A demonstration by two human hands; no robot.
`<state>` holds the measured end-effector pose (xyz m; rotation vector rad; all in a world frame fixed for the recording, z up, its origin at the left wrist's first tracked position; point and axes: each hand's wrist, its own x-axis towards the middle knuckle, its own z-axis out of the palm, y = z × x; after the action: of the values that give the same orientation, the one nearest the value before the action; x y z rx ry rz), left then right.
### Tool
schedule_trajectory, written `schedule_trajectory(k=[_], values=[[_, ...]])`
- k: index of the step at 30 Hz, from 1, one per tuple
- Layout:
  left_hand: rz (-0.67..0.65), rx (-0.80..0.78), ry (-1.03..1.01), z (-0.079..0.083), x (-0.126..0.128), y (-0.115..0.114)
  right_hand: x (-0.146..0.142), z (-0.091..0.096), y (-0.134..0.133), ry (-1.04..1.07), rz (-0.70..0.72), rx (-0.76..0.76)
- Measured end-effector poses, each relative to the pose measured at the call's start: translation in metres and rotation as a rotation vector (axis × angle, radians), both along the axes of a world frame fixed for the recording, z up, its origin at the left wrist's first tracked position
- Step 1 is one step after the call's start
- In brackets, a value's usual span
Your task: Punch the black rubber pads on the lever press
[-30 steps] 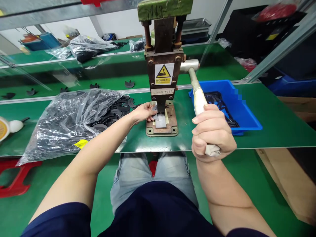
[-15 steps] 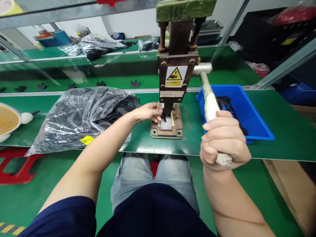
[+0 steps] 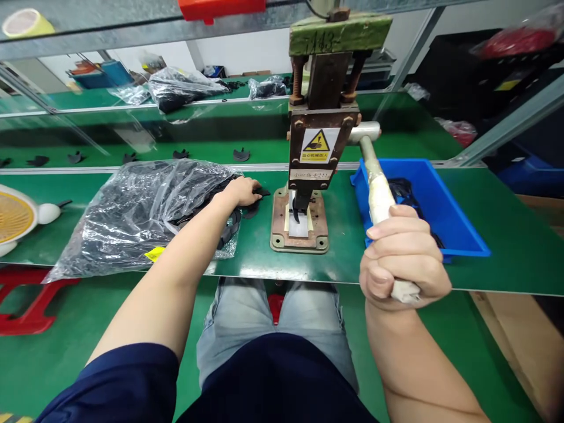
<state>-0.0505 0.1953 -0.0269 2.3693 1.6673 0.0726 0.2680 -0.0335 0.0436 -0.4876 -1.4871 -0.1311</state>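
Observation:
My right hand (image 3: 404, 255) is wrapped around the press lever (image 3: 379, 194), whose grip is bound in pale tape. At the open mouth of a clear plastic bag (image 3: 132, 202), my left hand (image 3: 243, 191) is closed on a black curved plastic part (image 3: 263, 192) that juts past its fingertips. More black parts (image 3: 228, 230) spill from the bag below that hand. On the base of the hand press (image 3: 299, 242), another black curved piece (image 3: 296, 215) sits under the ram (image 3: 303, 197), over a light metal plate.
A blue bin (image 3: 460, 226) with black contents stands right of the press. A white fan with a yellow grille (image 3: 15, 214) lies at the left. Single black parts (image 3: 241, 154) are spaced along the green surface behind. A red stool (image 3: 26, 305) is below the table.
My left hand has moved left from the press base to the parts at the bag's mouth, leaving a black piece under the ram. My right hand still grips the lever, barely moved.

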Motion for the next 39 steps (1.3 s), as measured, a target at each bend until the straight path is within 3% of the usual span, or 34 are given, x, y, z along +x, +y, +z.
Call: schedule_trajectory(k=[6, 14, 25, 31, 35, 39], values=[[-0.064, -0.146, 0.135, 0.012, 0.015, -0.004, 0.000, 0.002, -0.004, -0.021, -0.024, -0.004], [-0.183, -0.145, 0.269, 0.018, 0.020, -0.017, -0.004, 0.004, -0.006, -0.004, -0.056, -0.029], [-0.072, -0.235, 0.177, 0.020, 0.027, -0.018, -0.003, 0.004, -0.005, -0.019, -0.037, -0.009], [-0.176, -0.222, 0.148, 0.027, 0.006, -0.018, -0.003, 0.005, -0.005, -0.019, -0.022, -0.012], [-0.199, -0.252, 0.203, 0.021, 0.007, -0.023, -0.004, 0.004, -0.005, -0.006, -0.028, -0.023], [-0.199, -0.223, 0.091, 0.015, 0.011, -0.027, -0.004, 0.004, -0.006, -0.010, -0.036, -0.016]])
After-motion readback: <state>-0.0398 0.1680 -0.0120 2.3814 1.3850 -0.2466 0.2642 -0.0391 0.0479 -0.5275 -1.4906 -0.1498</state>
